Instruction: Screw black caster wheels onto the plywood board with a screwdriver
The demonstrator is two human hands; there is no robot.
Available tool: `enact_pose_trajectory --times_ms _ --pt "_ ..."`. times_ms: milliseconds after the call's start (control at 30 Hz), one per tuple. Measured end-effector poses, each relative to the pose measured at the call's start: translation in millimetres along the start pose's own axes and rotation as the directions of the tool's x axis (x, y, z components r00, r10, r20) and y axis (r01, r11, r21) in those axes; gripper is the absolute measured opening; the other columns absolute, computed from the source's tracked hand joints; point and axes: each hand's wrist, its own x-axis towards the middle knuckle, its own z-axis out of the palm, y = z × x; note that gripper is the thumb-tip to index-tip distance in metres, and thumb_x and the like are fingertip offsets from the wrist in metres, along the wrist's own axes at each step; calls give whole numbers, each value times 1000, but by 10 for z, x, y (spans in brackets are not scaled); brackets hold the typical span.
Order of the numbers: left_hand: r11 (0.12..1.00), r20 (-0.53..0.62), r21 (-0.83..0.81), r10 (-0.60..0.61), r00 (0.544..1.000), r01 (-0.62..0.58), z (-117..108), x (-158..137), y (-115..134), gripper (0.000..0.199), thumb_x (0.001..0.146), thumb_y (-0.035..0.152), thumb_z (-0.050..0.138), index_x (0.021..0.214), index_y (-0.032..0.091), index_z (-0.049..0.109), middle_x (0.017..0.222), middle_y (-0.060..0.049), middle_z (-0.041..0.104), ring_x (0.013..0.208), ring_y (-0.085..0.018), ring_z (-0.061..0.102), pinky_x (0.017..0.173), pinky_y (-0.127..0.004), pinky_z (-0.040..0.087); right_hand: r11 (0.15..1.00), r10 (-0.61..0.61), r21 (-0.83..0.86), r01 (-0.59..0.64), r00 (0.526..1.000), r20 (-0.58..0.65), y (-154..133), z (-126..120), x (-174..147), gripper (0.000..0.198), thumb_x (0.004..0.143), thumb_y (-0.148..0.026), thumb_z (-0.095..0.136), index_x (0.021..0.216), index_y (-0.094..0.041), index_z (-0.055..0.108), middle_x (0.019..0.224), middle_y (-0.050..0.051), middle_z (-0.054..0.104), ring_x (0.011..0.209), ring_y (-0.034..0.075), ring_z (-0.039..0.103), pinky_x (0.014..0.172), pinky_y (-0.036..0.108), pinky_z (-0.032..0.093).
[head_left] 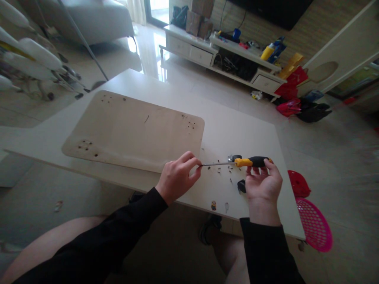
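Black sleeves [266, 252] lead to my left hand [179, 173], pinching the screwdriver [244, 162] tip, and right hand [263, 183], gripping its handle; casters [242, 186] and screws [231, 180] lie loose off the board [130, 130].

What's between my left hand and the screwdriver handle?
In the head view, the metal shaft spans from your left hand to the screwdriver handle; small dark screws lie scattered on the white table near it.

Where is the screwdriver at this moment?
In the head view, the screwdriver is right of centre over the white table, handle in the right hand, shaft reaching the left hand, to the right of the beige board.
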Motion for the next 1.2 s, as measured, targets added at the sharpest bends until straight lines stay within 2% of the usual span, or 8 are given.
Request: enact_pose_trajectory --times_ms 300,700,1000,1200 --pt "1000 -10 -7 2 1000 -2 6 -8 3 10 98 19 65 93 18 74 92 -1 72 57 -7 55 56 -24 43 1000 -4 -13 4 1000 8 6 -23 12 43 61 -25 79 98 -21 58 101 -3 61 87 10 60 72 27 48" --pt "1000 19 13 -15 1000 15 -8 -2 -55 13 99 20 64 93 19 76 90 -1 71 59 -8 55 58 -25 43 998 -66 -14 67 997 45 -17 14 -38 45 59 -25 81 97 -22 58 102 -4 62 92 12 61 75 28 53" --pt "1000 3 9 0 1000 0 -9 1 -62 12 99 17 65 92 17 75 90 -1 72 60 -8 56 59 -25 44 1000 3 -18 -1 998 64 -23 14 -29 44 58 -29 81 99 -20 68 103 -2 64 88 10 60 63 21 50" --pt "1000 15 11 -14 1000 14 -12 -6 -63 14 100 19 62 93 18 75 92 -3 73 61 -8 57 59 -24 44 1000 8 -19 -6 993 120 18 -26 32 43 60 -31 83 97 -20 63 104 -1 66 89 11 63 65 23 52"
